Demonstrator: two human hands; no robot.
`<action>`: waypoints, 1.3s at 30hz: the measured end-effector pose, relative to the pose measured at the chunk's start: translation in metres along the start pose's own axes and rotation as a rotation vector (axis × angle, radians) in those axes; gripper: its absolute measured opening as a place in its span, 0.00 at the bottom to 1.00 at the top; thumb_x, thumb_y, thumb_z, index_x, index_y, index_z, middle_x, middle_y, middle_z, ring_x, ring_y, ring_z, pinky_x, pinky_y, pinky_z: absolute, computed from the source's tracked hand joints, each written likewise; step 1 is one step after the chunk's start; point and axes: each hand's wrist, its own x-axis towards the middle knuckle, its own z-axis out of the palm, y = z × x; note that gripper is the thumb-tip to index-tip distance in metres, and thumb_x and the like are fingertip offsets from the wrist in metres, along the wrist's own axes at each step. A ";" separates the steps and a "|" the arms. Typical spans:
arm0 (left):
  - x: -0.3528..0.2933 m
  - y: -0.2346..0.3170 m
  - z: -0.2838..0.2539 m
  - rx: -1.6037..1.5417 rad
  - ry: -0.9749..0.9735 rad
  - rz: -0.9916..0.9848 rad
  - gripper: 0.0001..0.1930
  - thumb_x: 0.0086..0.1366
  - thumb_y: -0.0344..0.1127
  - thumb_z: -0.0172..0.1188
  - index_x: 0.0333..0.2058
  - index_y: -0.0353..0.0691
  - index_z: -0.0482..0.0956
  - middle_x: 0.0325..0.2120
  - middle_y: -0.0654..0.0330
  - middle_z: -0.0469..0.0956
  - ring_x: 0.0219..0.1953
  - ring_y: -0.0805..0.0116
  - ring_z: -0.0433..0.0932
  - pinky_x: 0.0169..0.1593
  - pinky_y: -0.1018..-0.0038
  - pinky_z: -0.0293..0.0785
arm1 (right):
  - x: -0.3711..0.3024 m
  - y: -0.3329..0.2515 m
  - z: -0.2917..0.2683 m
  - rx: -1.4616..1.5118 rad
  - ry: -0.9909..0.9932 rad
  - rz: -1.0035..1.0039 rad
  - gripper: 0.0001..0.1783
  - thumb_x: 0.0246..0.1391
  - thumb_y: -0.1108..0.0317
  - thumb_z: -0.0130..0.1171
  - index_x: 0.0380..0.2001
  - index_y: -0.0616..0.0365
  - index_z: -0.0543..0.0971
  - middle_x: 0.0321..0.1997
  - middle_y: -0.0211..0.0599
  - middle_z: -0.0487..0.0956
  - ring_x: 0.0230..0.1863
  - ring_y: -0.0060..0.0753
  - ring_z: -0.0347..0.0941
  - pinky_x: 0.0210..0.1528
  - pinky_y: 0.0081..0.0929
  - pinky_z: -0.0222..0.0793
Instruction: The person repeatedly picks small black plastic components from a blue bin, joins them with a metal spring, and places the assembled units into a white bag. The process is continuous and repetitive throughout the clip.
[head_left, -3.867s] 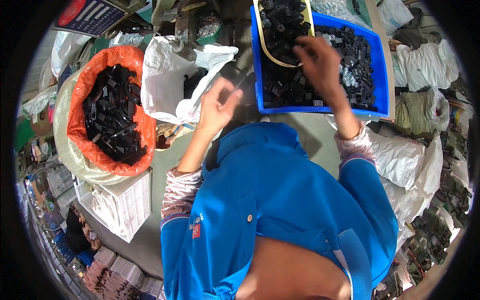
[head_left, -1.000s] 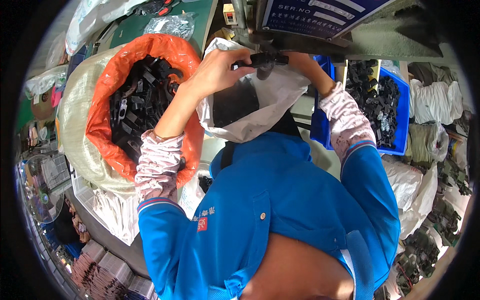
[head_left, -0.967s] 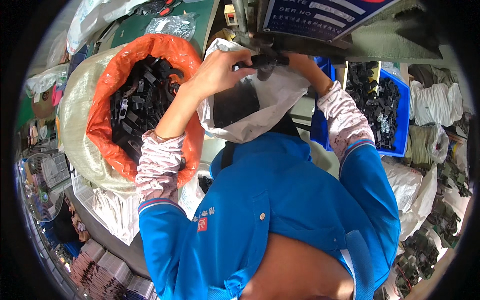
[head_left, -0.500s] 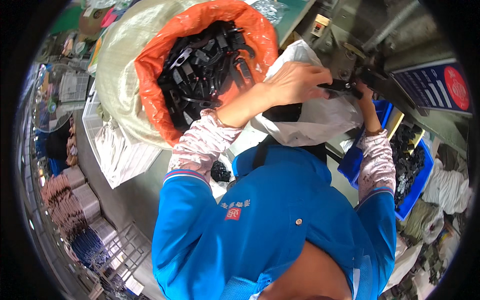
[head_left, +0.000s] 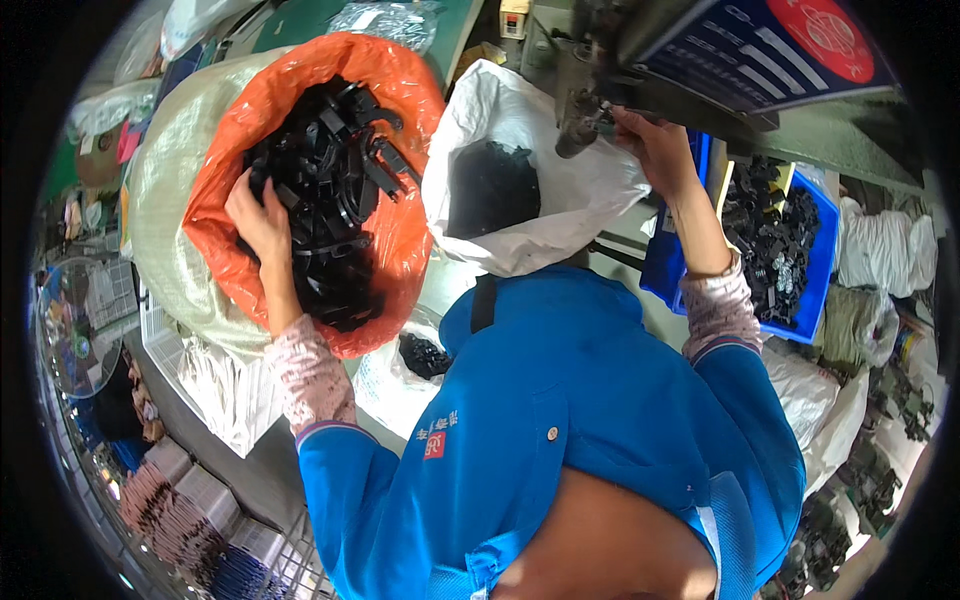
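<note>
My left hand [head_left: 260,218] reaches into an orange plastic bag [head_left: 405,290] full of black plastic parts [head_left: 335,190]. Its thumb and fingers are apart over parts at the bag's left side, and some fingertips are hidden among them. Up at the right, my right hand [head_left: 655,150] is at the metal tooling of a machine [head_left: 578,115]. Its fingers are closed at the tooling, around something too small or too covered to make out. Between the hands, below the tooling, a white woven bag [head_left: 590,215] gapes with black pieces [head_left: 495,190] inside.
Right of my right arm stands a blue bin [head_left: 815,290] of small black parts. A machine panel with a dark blue sign [head_left: 760,50] overhangs the right hand. A smaller white bag [head_left: 385,390] sits below the orange one. White crates [head_left: 235,405] stand at the left.
My left hand has left the machine and moved left and down into the orange bag. The black piece both hands had at the tooling no longer shows. My right hand remains by the machine.
</note>
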 end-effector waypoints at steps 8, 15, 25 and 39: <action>0.024 0.075 -0.044 -0.377 0.218 -0.196 0.18 0.65 0.27 0.60 0.52 0.32 0.70 0.46 0.49 0.76 0.46 0.61 0.77 0.51 0.70 0.74 | -0.028 -0.030 0.029 0.113 -0.218 -0.081 0.12 0.56 0.67 0.64 0.41 0.61 0.82 0.38 0.39 0.82 0.40 0.30 0.77 0.45 0.28 0.73; -0.012 0.183 -0.019 -1.987 -0.328 -0.906 0.18 0.70 0.37 0.52 0.55 0.36 0.67 0.48 0.53 0.74 0.50 0.61 0.74 0.53 0.57 0.71 | -0.018 0.002 0.057 -0.313 0.194 -0.770 0.11 0.53 0.63 0.66 0.32 0.60 0.84 0.26 0.38 0.82 0.25 0.28 0.77 0.29 0.28 0.72; -0.051 0.359 -0.005 -1.913 -0.874 -0.999 0.10 0.63 0.29 0.62 0.43 0.39 0.76 0.24 0.66 0.72 0.23 0.78 0.67 0.25 0.79 0.63 | -0.210 0.014 -0.095 -0.820 0.612 -0.683 0.07 0.47 0.72 0.63 0.32 0.53 0.83 0.31 0.39 0.80 0.34 0.43 0.78 0.35 0.36 0.76; -0.076 0.537 -0.026 -1.599 -1.328 -0.454 0.09 0.57 0.26 0.68 0.35 0.35 0.76 0.22 0.64 0.76 0.18 0.79 0.71 0.22 0.82 0.66 | -0.211 0.050 -0.265 -1.436 0.588 -0.132 0.10 0.52 0.68 0.53 0.37 0.51 0.80 0.35 0.45 0.79 0.38 0.48 0.79 0.37 0.41 0.76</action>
